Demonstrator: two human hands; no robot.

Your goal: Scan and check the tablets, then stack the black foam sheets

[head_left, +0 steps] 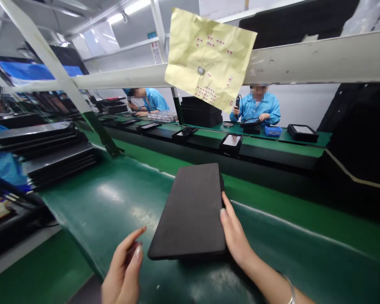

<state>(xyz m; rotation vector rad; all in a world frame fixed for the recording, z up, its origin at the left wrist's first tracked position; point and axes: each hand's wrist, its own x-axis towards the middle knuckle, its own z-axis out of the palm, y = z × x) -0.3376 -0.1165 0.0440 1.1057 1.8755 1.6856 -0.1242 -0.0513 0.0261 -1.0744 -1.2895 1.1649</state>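
Observation:
A flat black rectangular slab with rounded corners lies tilted over the green bench, its far end pointing away from me. A second dark layer shows along its right edge. My right hand grips that right edge, thumb at the top edge and fingers along the side; the fingertips underneath are hidden. Left of the slab's near corner, my left hand is apart from it, with thumb and index finger separated and nothing visible between them.
Beyond the green bench runs a black conveyor belt carrying several framed screens. Co-workers in blue sit across it and at left. Stacked black trays stand left. A yellow marked sheet hangs from the white rail.

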